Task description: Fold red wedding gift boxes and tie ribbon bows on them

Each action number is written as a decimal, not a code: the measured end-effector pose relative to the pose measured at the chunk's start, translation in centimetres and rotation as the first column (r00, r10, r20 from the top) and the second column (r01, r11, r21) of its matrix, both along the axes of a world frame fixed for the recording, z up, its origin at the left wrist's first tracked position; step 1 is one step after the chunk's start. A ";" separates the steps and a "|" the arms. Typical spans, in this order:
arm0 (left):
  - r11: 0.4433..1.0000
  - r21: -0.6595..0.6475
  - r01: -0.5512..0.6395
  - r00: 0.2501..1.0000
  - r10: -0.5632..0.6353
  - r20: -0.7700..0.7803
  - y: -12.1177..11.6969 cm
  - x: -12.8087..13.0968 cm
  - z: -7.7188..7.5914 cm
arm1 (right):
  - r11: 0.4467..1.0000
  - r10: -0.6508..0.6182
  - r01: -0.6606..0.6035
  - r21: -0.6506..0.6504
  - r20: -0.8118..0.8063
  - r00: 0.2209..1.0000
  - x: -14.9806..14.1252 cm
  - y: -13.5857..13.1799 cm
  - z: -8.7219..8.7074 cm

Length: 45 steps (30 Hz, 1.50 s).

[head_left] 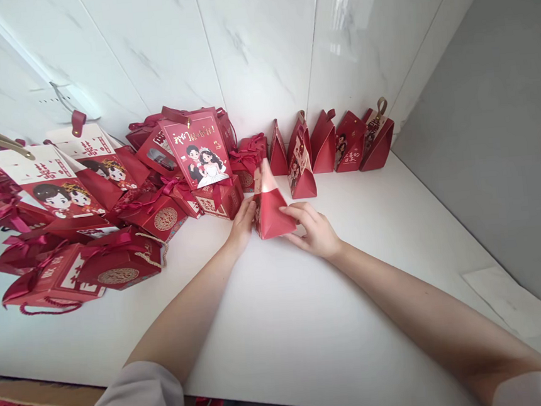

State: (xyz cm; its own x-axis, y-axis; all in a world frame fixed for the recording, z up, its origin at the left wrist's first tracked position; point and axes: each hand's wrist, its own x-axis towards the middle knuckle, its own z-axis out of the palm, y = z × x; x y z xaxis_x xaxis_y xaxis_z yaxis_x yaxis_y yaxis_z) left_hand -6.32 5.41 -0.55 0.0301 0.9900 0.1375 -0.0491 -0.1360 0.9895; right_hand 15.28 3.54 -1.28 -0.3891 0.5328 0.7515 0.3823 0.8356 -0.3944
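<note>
A red triangular gift box [274,212] with a pale upper part is between my two hands over the white table. My left hand [241,226] grips its left side, and my right hand [314,227] pinches its lower right edge with thumb and fingers. The box's printed face is turned left and only partly shows. Just behind it stands a similar triangular box [302,175] with a printed couple. To the left of my left hand sits a red box [218,198] with a gold character panel, under a larger card-fronted box [197,149].
Several triangular boxes [324,142] line the tiled wall [261,46]. A pile of ribboned red boxes [119,267] covers the table's left side. White paper [513,302] lies at the right edge, by a grey panel [494,158]. Below the front edge, a carton [41,395] holds red items.
</note>
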 end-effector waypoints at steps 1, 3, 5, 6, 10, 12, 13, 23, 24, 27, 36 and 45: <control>0.999 0.030 0.029 1.000 -0.029 0.011 -0.2 0.0 0.1 | 0.997 -0.019 0.017 0.071 0.036 0.999 -0.1 -0.1 0.0; 0.988 0.075 0.134 0.989 -0.138 0.055 -0.6 0.1 0.1 | 0.980 -0.049 0.028 0.197 0.099 0.994 -0.3 -0.2 0.1; 0.967 0.096 0.238 0.967 -0.245 0.066 -1.0 0.0 0.1 | 0.973 -0.049 0.014 0.230 0.145 0.988 -0.3 -0.3 0.2; 0.956 0.104 0.276 0.958 -0.282 0.048 -1.1 0.0 0.2 | 0.978 -0.026 -0.008 0.211 0.161 0.987 -0.3 -0.3 0.3; 0.926 0.110 0.361 0.932 -0.361 -0.029 -1.4 0.3 0.5 | 0.991 0.058 -0.072 0.109 0.123 0.991 0.0 -0.5 0.5; 0.909 0.067 0.411 0.912 -0.411 -0.009 -1.5 0.5 0.7 | 0.992 0.055 -0.064 0.107 0.090 0.994 0.0 -0.6 0.6; 0.899 0.039 0.437 0.899 -0.438 0.018 -1.6 0.5 0.8 | 0.992 0.052 -0.061 0.113 0.083 0.995 0.0 -0.6 0.6; 0.869 0.007 0.495 0.868 -0.495 0.044 -0.7 -0.7 0.4 | 0.972 0.063 -0.097 0.215 0.162 0.985 -0.8 -1.0 0.6; 0.872 0.019 0.489 0.872 -0.490 0.020 -0.6 -0.7 0.4 | 0.973 0.058 -0.093 0.212 0.167 0.984 -0.9 -1.1 0.6; 0.878 0.058 0.476 0.879 -0.472 -0.066 -0.8 -0.6 0.4 | 0.973 0.052 -0.097 0.209 0.210 0.976 -1.0 -1.2 0.5; 0.931 0.087 0.356 0.925 -0.338 -0.172 -1.1 -0.2 0.3 | 0.956 0.072 -0.137 0.260 0.246 0.967 -1.5 -1.5 0.5; 0.921 0.125 0.368 0.922 -0.344 -0.179 -0.9 -0.2 0.2 | 0.962 0.039 -0.108 0.251 0.266 0.963 -1.6 -1.8 0.7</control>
State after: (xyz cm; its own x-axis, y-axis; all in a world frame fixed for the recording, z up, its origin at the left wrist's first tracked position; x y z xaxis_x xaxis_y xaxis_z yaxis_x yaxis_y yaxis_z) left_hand -6.54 4.55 -0.39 0.4087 0.8771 0.2524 0.0256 -0.2875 0.9574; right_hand 13.69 1.71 -0.59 -0.6171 0.2941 0.7299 0.3752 0.9253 -0.0556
